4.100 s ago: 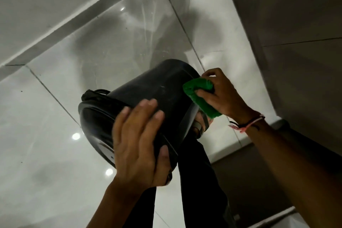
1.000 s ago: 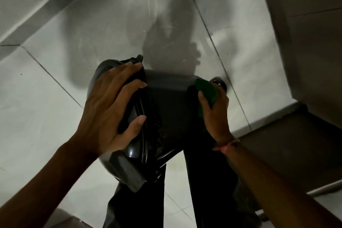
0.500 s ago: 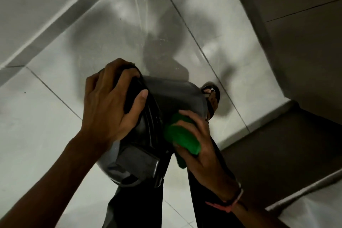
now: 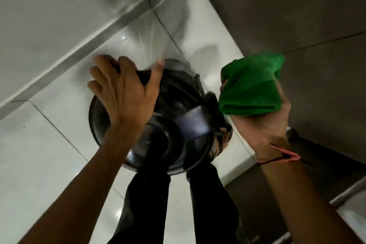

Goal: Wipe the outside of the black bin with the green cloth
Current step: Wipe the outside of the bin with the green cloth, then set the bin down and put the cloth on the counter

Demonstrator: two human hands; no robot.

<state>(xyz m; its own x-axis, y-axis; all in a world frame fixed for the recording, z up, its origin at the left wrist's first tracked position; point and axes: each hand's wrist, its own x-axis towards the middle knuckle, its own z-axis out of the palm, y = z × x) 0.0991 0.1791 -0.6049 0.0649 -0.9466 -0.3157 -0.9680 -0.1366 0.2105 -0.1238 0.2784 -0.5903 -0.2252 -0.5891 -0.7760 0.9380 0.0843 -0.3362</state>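
Head view: blurry, so partly guessing
Left hand (image 4: 122,93): fingers clamped over black bin (image 4: 178,125), mid-frame
Right hand (image 4: 263,117): fist bunched around green cloth (image 4: 251,85), probably off the bin
Tip: press cloth flat, rotate bin

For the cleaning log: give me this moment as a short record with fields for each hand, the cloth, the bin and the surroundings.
left hand: spread over the top of the bin, fingers over its far edge
right hand: raised beside the bin, gripping the cloth
green cloth: bunched in the right hand, off the bin
black bin: blurred, held above the person's legs
floor: glossy pale tiles
wrist: pink and dark bands on the right
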